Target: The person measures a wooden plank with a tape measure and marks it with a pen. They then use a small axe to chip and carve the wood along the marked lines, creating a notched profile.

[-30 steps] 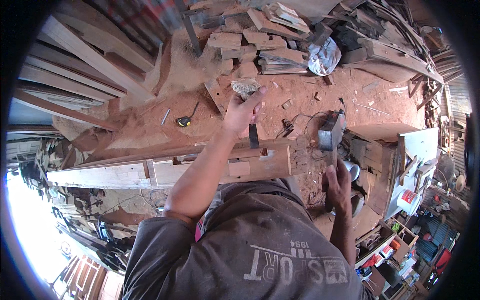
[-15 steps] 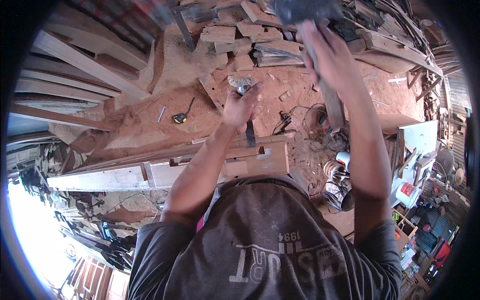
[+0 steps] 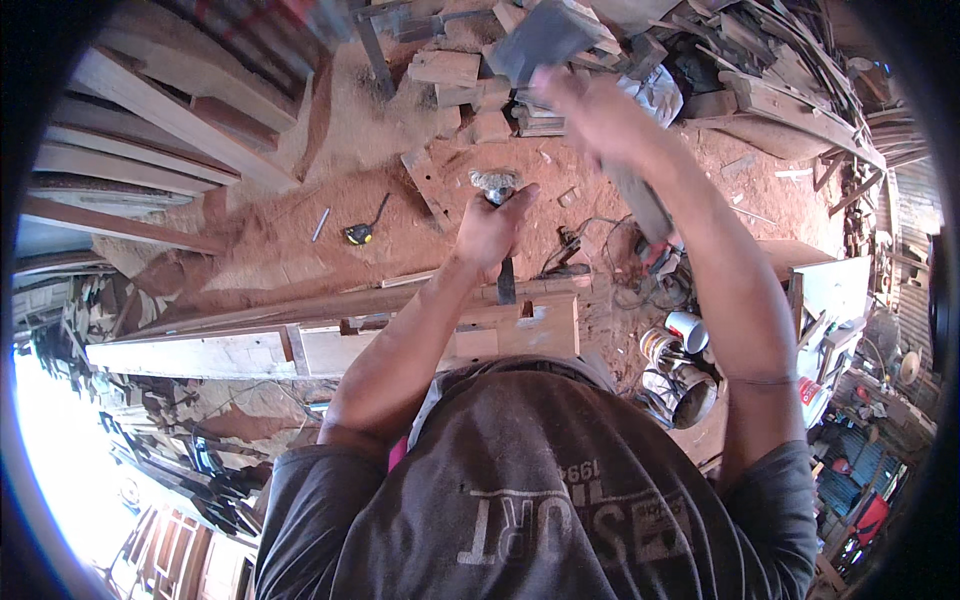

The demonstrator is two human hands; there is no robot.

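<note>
My left hand point(image 3: 490, 232) is closed around the handle of a chisel point(image 3: 507, 285). The chisel stands upright, its dark blade coming down to a pale wooden beam point(image 3: 400, 335) in front of me. Its frayed, flattened top shows above my fist. Near the blade, a small mortise point(image 3: 527, 309) is cut in the beam, and other cut slots lie further left. Raised beyond the chisel, my right hand point(image 3: 600, 115) grips a hammer point(image 3: 545, 42) with a broad dark head and a wooden handle. The hammer and that hand are smeared by motion.
A tape measure point(image 3: 359, 235) and a pencil-like stick point(image 3: 320, 224) lie on the sawdust-covered floor. Wood offcuts point(image 3: 445, 68) pile up ahead, with long boards point(image 3: 140, 160) at left. Cables, a power tool point(image 3: 657, 252) and buckets point(image 3: 686, 330) are on the right.
The hammer has swung leftward toward the space above the chisel, with my right hand moving the same way. My left hand and chisel have shifted slightly right and nearer in the picture.
</note>
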